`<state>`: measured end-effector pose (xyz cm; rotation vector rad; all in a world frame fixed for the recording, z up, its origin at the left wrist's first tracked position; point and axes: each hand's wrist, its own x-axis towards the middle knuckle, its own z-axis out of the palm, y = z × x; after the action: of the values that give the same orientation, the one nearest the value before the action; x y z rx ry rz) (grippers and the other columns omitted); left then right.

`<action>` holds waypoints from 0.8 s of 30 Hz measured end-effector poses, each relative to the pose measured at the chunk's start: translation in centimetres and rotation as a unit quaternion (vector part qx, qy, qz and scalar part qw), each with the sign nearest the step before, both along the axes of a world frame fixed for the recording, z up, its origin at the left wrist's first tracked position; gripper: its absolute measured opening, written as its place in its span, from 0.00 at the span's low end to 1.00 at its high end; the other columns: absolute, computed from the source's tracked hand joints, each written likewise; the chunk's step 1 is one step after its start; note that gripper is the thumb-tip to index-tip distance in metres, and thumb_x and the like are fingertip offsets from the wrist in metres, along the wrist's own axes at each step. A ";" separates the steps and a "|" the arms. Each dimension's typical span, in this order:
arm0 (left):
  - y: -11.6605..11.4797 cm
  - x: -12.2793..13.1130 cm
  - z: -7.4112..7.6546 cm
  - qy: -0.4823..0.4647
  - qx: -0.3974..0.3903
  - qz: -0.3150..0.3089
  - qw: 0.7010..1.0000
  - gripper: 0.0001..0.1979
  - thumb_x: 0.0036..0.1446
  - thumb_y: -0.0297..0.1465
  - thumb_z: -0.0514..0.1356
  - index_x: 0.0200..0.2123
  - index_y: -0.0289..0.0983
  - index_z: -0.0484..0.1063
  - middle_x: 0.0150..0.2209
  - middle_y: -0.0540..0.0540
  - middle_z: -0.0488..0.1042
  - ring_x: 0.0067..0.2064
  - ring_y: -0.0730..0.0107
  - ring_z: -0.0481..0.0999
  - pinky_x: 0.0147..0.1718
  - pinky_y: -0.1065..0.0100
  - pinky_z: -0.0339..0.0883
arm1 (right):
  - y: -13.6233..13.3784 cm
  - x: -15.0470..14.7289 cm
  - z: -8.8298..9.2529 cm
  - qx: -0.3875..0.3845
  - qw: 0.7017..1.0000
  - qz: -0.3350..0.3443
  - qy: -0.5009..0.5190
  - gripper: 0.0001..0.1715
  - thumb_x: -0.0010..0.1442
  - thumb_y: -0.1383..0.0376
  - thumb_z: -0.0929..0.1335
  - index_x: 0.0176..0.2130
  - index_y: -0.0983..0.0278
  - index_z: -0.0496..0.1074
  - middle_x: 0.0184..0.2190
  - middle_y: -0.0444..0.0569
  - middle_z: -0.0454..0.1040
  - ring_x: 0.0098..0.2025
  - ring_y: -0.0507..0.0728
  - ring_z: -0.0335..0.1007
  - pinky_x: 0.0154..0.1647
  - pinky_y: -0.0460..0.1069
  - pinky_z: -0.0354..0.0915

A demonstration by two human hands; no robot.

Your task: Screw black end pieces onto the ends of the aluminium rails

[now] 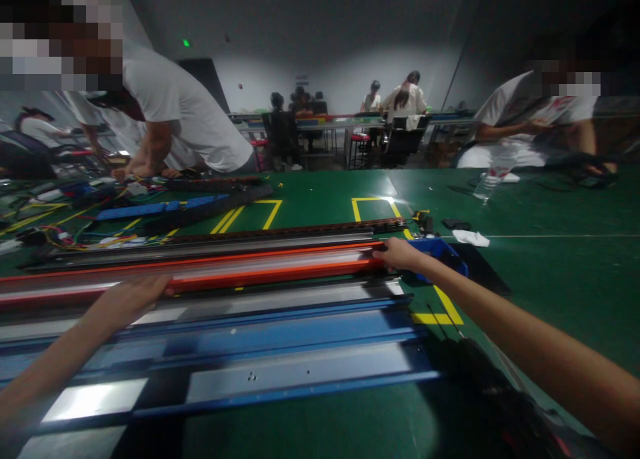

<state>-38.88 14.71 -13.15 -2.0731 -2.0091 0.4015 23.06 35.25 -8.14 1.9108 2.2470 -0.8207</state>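
A long orange rail lies across the green table, among several parallel rails. My right hand is closed round the rail's right end. My left hand rests on the same orange rail further left, its fingers curled over the edge. Nearer to me lie blue rails with silver strips. Behind the orange one runs a black and silver rail.
A blue bin sits just past my right hand. A white cloth and a plastic bottle lie further right. Coloured wires clutter the far left. A person in white leans over there; another sits at right.
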 end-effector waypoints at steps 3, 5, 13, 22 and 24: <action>0.6 0.2 0.1 -0.009 -0.044 0.024 0.999 0.27 0.57 0.25 0.50 0.60 0.37 0.68 0.55 0.36 0.78 0.52 0.49 0.80 0.47 0.54 0.75 | 0.2 -0.2 -0.3 -0.012 1.000 -0.006 -0.003 0.19 0.68 0.56 0.69 0.52 0.66 0.73 0.48 0.52 0.77 0.44 0.58 0.77 0.44 0.56 0.75; 1.1 0.2 0.3 -0.015 -0.081 0.035 0.996 0.27 0.59 0.25 0.49 0.62 0.38 0.67 0.55 0.38 0.78 0.52 0.51 0.80 0.48 0.55 0.74 | 0.4 -0.2 -0.3 -0.020 1.000 -0.010 -0.004 0.19 0.68 0.56 0.69 0.52 0.66 0.73 0.49 0.52 0.77 0.44 0.58 0.77 0.44 0.56 0.75; 2.6 0.1 1.0 -0.011 -0.124 0.030 0.992 0.27 0.63 0.25 0.48 0.64 0.35 0.65 0.54 0.35 0.79 0.52 0.54 0.81 0.49 0.59 0.72 | 2.1 -0.4 -1.2 -0.042 0.999 -0.020 -0.007 0.19 0.68 0.56 0.69 0.53 0.65 0.73 0.49 0.52 0.77 0.44 0.58 0.77 0.44 0.56 0.75; 3.6 0.3 0.6 -0.031 -0.120 0.007 0.992 0.24 0.67 0.35 0.46 0.60 0.33 0.66 0.47 0.32 0.81 0.46 0.49 0.82 0.42 0.58 0.71 | 2.4 -0.2 -1.1 -0.045 0.998 -0.028 -0.021 0.18 0.68 0.56 0.69 0.52 0.65 0.73 0.47 0.51 0.77 0.42 0.57 0.77 0.42 0.55 0.76; 3.8 0.5 0.6 -0.038 -0.114 0.005 0.993 0.23 0.66 0.35 0.46 0.60 0.33 0.66 0.46 0.32 0.82 0.45 0.50 0.83 0.42 0.58 0.71 | 2.4 -0.1 -1.0 -0.044 0.998 -0.030 -0.025 0.18 0.68 0.56 0.69 0.51 0.66 0.73 0.47 0.51 0.77 0.41 0.57 0.77 0.42 0.55 0.76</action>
<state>-38.37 18.52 -12.55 -2.2429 -2.1042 0.5875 22.92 37.69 -9.14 1.9451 2.0983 -0.8540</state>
